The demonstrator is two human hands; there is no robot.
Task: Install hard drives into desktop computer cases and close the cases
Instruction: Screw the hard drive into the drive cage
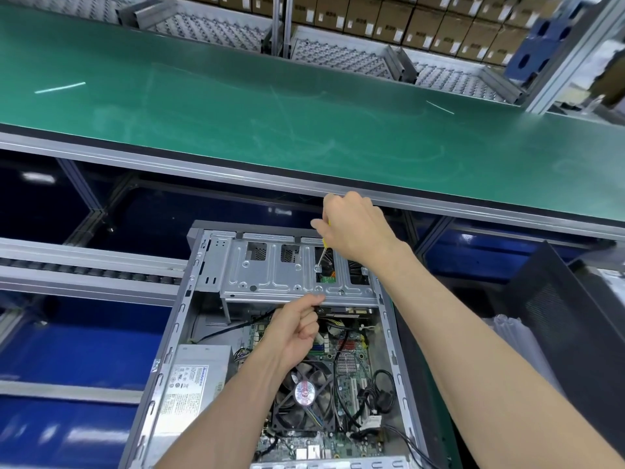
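My right hand [355, 231] hid most of the screwdriver [323, 249]; only a sliver of yellow handle and the thin shaft showed below my curled fingers, which were closed tight around it. The tip met the drive cage [297, 275] at a screw hole, though the screw itself was too small to make out. The shaft slanted from about 1 o'clock down to 7 o'clock. My left hand [297, 328] lay at 6 o'clock of the cage, fingers curled into a loose fist, the thumb pressed up against the cage's near edge; I could not tell whether anything sat inside that grip. The hard drive [341, 311] was barely visible, a dark slab tucked under the cage's near lip.

The open desktop case [270, 350] lay on its side, its long axis running from 6 to 12 o'clock, tilted slightly clockwise, its near end cut off by the bottom edge. Inside, the power supply [194, 380] sat at 8 o'clock and the cooling fan [304, 394] at the centre, my left forearm crossing over its corner. Black cables [378, 397] looped at 4 o'clock. Beyond the case at 12 o'clock stretched the green desk [236, 106], with cardboard boxes [439, 25] stacked behind it.
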